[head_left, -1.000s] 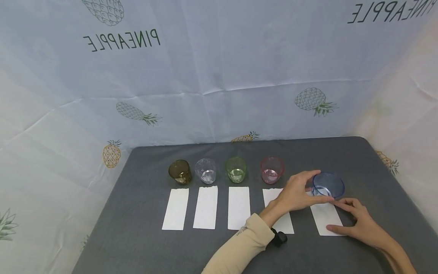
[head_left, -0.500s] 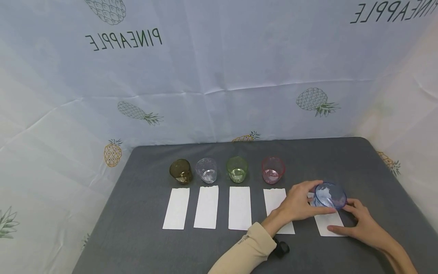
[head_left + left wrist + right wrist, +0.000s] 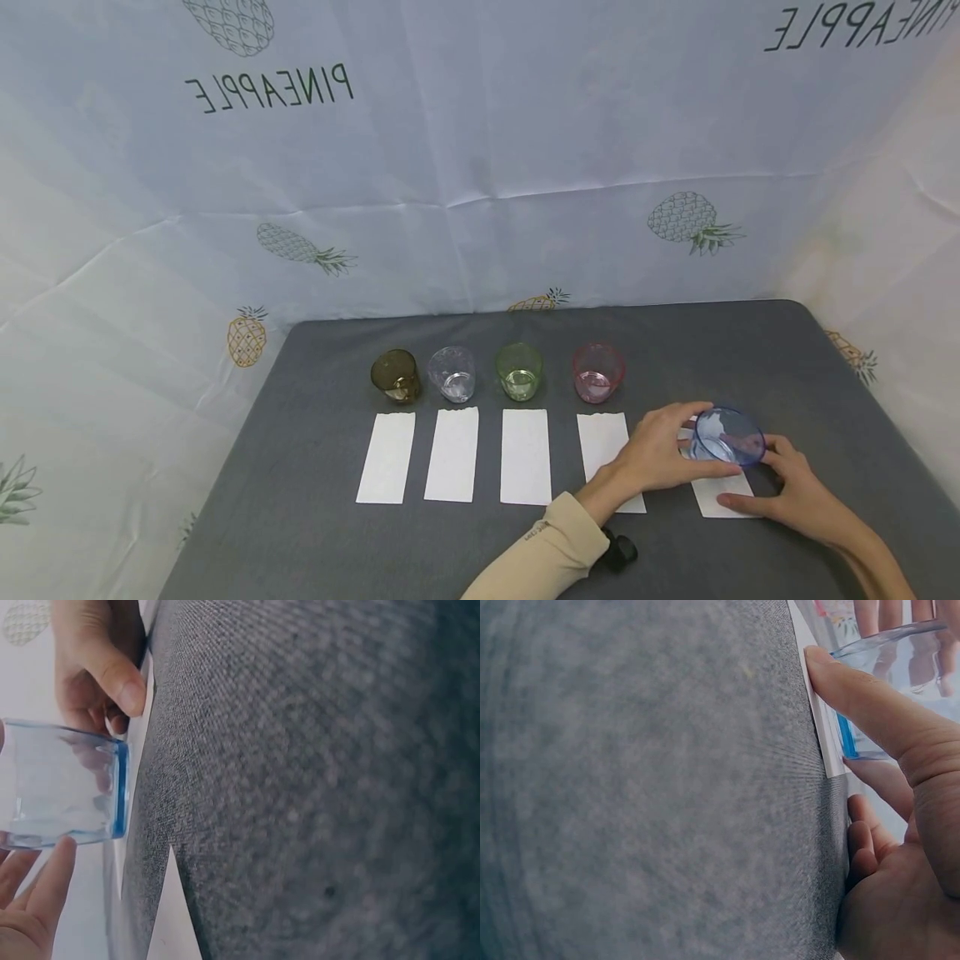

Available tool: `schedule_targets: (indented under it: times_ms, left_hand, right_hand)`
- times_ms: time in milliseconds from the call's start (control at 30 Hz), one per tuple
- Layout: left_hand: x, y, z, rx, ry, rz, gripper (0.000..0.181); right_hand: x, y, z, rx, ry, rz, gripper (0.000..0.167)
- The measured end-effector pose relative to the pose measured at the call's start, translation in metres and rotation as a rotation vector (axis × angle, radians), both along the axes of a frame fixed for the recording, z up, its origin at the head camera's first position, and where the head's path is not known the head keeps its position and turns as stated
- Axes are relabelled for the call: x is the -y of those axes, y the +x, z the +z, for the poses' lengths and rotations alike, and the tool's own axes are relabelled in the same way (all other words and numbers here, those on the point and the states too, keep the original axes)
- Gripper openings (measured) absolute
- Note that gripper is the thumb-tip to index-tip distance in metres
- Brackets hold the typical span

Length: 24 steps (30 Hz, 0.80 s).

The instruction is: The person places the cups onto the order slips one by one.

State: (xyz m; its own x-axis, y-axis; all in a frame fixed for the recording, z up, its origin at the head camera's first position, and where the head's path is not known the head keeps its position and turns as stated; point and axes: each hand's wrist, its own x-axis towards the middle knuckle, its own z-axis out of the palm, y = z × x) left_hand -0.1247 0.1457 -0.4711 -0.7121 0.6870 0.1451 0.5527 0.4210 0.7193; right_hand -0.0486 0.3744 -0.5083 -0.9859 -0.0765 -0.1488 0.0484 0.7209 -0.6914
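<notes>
A clear blue glass (image 3: 730, 436) is held in my left hand (image 3: 663, 450), thumb on its near side and fingers on its far side. Under it lies the rightmost white paper strip (image 3: 722, 498), partly covered by the glass. In the left wrist view the blue base of the glass (image 3: 67, 787) sits on or just over the paper; I cannot tell which. My right hand (image 3: 798, 496) rests at the strip's right side. Its thumb presses the paper's near part, and its extended fingers lie close to the glass. The right wrist view shows that thumb (image 3: 877, 705) along the paper edge.
Along the back of the grey table (image 3: 300, 550) stand a brown glass (image 3: 395, 375), a colourless glass (image 3: 452, 373), a green glass (image 3: 519, 371) and a pink glass (image 3: 597, 372). Before each lies a white strip, such as the middle one (image 3: 525, 457). A pineapple-print cloth (image 3: 480, 150) hangs behind.
My left hand has brought the blue glass toward me and slightly right, onto or over the rightmost strip. The right hand has stayed almost still. The other glasses have not moved.
</notes>
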Motion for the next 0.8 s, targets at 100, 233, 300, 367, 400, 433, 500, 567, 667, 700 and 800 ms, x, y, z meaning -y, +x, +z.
schedule_targets:
  times_ms: [100, 233, 300, 367, 400, 433, 500, 567, 667, 700, 800]
  left_hand:
    - [-0.0008, 0.0006, -0.0008, -0.014, -0.012, -0.002, 0.077]
    - [-0.0011, 0.0011, -0.0012, -0.049, -0.028, 0.001, 0.077]
    - [-0.0012, 0.0017, -0.0005, -0.068, -0.04, 0.007, 0.077]
    - [-0.0016, 0.0025, 0.0002, -0.08, -0.05, 0.021, 0.078]
    - [-0.002, 0.0028, 0.0007, -0.086, -0.055, 0.028, 0.078]
    - [-0.0024, 0.0031, 0.0012, -0.091, -0.06, 0.034, 0.078]
    - [-0.0032, 0.0031, 0.0017, -0.098, -0.067, 0.044, 0.08]
    - [-0.0042, 0.0028, 0.0023, -0.104, -0.075, 0.049, 0.081]
    - [-0.0054, 0.0025, 0.0031, -0.102, -0.083, 0.046, 0.082]
    - [-0.0057, 0.0025, 0.0033, -0.098, -0.085, 0.044, 0.082]
    - [-0.0061, 0.0036, 0.0034, -0.084, -0.088, 0.041, 0.08]
  right_hand:
    - [-0.0002, 0.0009, -0.0007, -0.006, -0.021, 0.006, 0.071]
    - [-0.0006, 0.002, -0.0019, -0.022, -0.042, 0.019, 0.064]
    - [-0.0008, 0.0023, -0.0023, -0.027, -0.043, 0.025, 0.063]
    - [-0.0007, 0.0026, -0.0025, -0.034, -0.035, 0.024, 0.063]
    - [-0.0008, 0.0025, -0.0025, -0.034, -0.034, 0.023, 0.064]
    - [-0.0007, 0.0024, -0.0024, -0.035, -0.032, 0.022, 0.064]
    - [-0.0004, 0.0023, -0.0023, -0.038, -0.024, 0.02, 0.064]
    - [-0.0003, 0.0022, -0.0023, -0.041, -0.019, 0.019, 0.064]
    - [0.0001, 0.0023, -0.0026, -0.054, -0.011, 0.021, 0.061]
    - [0.0002, 0.0026, -0.0027, -0.058, -0.012, 0.024, 0.061]
    - [0.0004, 0.0032, -0.0032, -0.07, -0.015, 0.028, 0.061]
